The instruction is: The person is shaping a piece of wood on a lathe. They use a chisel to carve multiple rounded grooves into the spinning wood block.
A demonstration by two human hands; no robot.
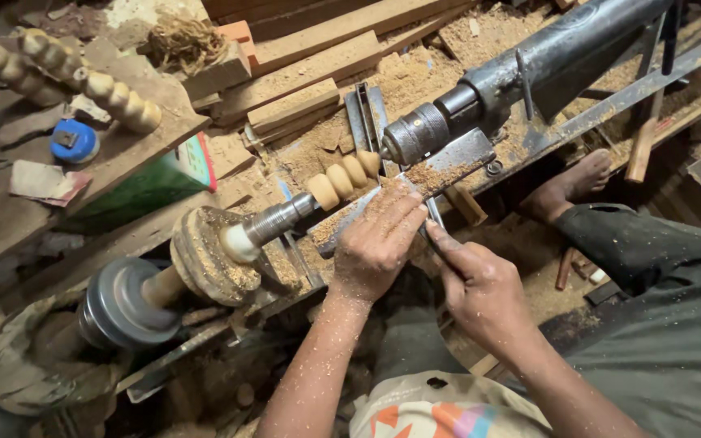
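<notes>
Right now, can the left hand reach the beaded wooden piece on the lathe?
Probably yes. The left hand rests on the tool rest, right beside the beaded wooden piece, and nothing lies between them.

A beaded workpiece (344, 178) sits mounted on the lathe between the drive spindle (273, 221) at its left end and the tailstock (448, 118) at its right end. The tool rest (415, 191) lies just before the workpiece, along its length. The left hand (376, 243) lies on the tool rest; the right hand (476, 288) is just right of it and nearer the person, its fingers (440, 242) around a chisel (430, 212). Left of the spindle comes a disc (208, 255), then a pulley (119, 304). Behind the lathe, planks (310, 65) lie in sawdust. On a board (91, 174) at the far left rest two beaded spindles (66, 73), with a round tin (75, 140) before them.
</notes>
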